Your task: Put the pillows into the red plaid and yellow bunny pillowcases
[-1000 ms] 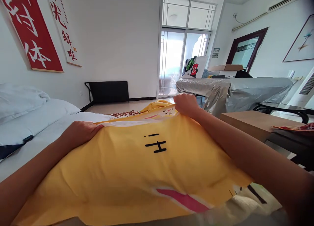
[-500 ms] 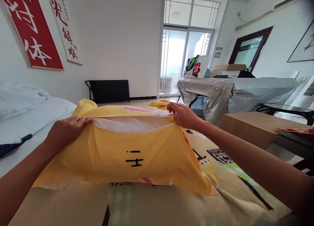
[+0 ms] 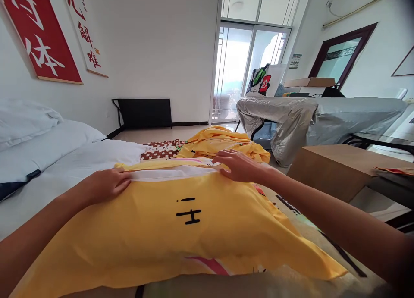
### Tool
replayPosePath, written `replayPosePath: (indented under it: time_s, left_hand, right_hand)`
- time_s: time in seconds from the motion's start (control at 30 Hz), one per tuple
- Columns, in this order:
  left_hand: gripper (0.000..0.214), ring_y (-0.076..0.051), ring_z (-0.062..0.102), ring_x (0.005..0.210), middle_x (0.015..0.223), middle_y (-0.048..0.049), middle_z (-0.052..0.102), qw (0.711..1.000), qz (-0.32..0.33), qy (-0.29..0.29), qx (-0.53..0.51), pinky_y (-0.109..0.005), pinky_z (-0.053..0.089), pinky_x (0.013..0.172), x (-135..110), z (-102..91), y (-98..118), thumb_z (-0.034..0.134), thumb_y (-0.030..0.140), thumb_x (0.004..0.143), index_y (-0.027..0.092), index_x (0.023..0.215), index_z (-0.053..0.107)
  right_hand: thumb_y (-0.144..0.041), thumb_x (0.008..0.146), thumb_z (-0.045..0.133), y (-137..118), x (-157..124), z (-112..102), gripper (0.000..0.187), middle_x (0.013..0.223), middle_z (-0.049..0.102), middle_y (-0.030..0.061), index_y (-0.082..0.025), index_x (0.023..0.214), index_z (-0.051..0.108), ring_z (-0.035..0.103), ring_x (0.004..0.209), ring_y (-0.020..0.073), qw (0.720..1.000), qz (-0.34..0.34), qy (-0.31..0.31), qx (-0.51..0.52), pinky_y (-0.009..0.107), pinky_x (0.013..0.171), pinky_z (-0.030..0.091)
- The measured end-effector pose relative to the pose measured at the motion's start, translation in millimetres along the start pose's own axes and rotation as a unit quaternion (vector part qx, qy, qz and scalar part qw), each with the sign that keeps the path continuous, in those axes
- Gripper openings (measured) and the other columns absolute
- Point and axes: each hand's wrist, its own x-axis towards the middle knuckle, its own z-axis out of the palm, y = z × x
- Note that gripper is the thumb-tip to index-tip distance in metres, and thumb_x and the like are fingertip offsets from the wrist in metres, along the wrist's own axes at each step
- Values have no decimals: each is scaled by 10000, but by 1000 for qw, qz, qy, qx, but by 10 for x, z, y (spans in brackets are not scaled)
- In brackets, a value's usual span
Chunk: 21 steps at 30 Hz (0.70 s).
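Observation:
A yellow pillowcase [image 3: 145, 229] with black "Hi" lettering and a pink print lies spread in front of me. Along its far side runs a long opening, where white material [image 3: 174, 173] shows inside. At the left end of this opening, my left hand [image 3: 108, 186] is closed on the edge, fingers bent over the cloth. My right hand [image 3: 241, 165] holds the right end, its thumb on the near edge and curved fingers toward the far edge. Both fingertips are partly hidden by fabric.
White pillows [image 3: 74, 138] lie at the left. Beyond the pillowcase are a crumpled yellow cloth [image 3: 223, 138] and a brown dotted cloth [image 3: 161, 149]. A patterned blanket [image 3: 310, 263] lies underneath. At the right stand a cardboard box [image 3: 326, 173] and a silver-covered table [image 3: 352, 112].
The pillowcase has come down flatter and nearer, and its opening looks narrower. Both hands have lowered with it, the left shifting rightward. More of the yellow and dotted cloths shows behind.

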Motion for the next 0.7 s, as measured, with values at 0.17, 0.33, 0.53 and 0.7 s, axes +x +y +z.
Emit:
replayPosePath:
  time_s: [0.17, 0.33, 0.53, 0.7]
  left_hand:
    - [386, -210, 619, 949, 1118, -55, 634, 996, 64, -10, -55, -284, 477, 790, 31, -149, 431, 301, 386, 908, 241, 1046, 630]
    - [358, -235, 583, 1037, 1123, -64, 643, 988, 94, -54, -108, -298, 455, 871, 47, -175, 556, 406, 410, 859, 225, 1085, 613]
    - [279, -206, 586, 834, 930, -55, 660, 986, 87, -23, -139, -289, 447, 760, 147, -72, 399, 411, 354, 835, 202, 929, 624]
    - [312, -158, 501, 653, 708, -14, 564, 982, 55, 14, -179, -265, 388, 625, 263, -89, 433, 360, 427, 895, 196, 737, 498]
  right_hand:
    - [-388, 913, 498, -433, 110, -31, 348, 1144, 629, 96, -170, 1165, 598, 574, 1048, 227, 989, -62, -56, 126, 371, 937, 399]
    - [-450, 834, 579, -327, 155, 1, 381, 1056, 634, 83, -176, 1098, 600, 576, 927, 210, 971, 36, -169, 163, 292, 763, 411]
    - [-337, 780, 579, -142, 96, -78, 256, 623, 398, -41, -164, 651, 441, 349, 586, 88, 963, 58, -173, 200, 228, 554, 273]
    - [-362, 835, 486, -119, 110, -145, 234, 678, 465, -17, -167, 707, 462, 389, 633, 108, 967, 20, -88, 238, 240, 603, 303]
